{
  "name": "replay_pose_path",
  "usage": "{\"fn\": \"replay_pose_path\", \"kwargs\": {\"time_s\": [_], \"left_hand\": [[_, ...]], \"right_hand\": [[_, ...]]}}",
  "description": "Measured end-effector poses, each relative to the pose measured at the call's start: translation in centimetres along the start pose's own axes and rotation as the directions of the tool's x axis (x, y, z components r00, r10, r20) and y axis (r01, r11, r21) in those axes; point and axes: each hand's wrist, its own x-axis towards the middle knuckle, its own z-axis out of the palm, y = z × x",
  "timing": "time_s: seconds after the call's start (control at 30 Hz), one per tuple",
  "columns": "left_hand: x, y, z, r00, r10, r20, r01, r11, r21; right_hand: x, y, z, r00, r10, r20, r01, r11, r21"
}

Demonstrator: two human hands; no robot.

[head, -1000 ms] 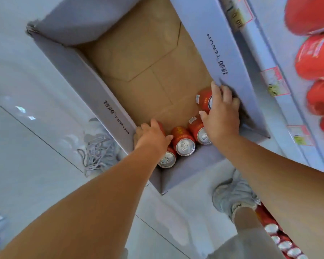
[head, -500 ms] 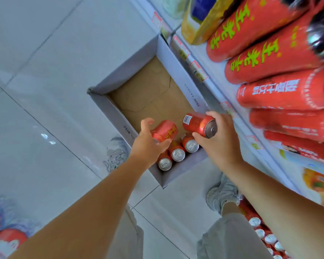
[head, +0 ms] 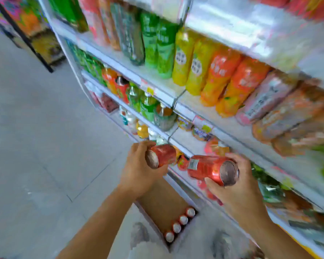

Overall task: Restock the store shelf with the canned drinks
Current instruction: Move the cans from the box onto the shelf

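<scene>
Two red cans in hand, one per grip. Left hand [head: 138, 169] wraps the left can [head: 162, 155]: fingers curl over the top, thumb below, can lying roughly level with its silver end turned toward the camera at about 8 o'clock. Can body sticks out of the grip toward 2 o'clock, toward the shelf.

Right hand [head: 238, 189] clasps the right can [head: 211, 170] from beneath and behind; fingers arch over its near end, thumb under the rim. Silver end faces 4 o'clock, body projects from the grip toward 9 o'clock, white label patch visible on that far end. Cans are near each other, not touching.

Both are held in front of the store shelf [head: 185, 113], below its rows of bottles [head: 200, 62]; image heavily blurred there.

Cardboard box [head: 161, 200] sits on the floor [head: 36, 146] at 6 o'clock from the hands, with four can tops [head: 180, 224] in a row along its near end.
</scene>
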Motion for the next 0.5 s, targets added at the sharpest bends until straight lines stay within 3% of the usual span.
{"fn": "replay_pose_path", "kwargs": {"time_s": [0.23, 0.5], "left_hand": [[0.1, 20.2, -6.5, 0.904, 0.425, 0.036, -0.415, 0.896, -0.159], [-0.8, 31.8, -4.3, 0.748, 0.664, 0.005, -0.627, 0.708, -0.326]], "right_hand": [[-1.5, -10.9, -13.3, 0.967, -0.178, -0.183, 0.198, 0.975, 0.098], [-1.2, -14.4, -24.9, 0.852, -0.251, -0.46, 0.328, 0.94, 0.095]]}}
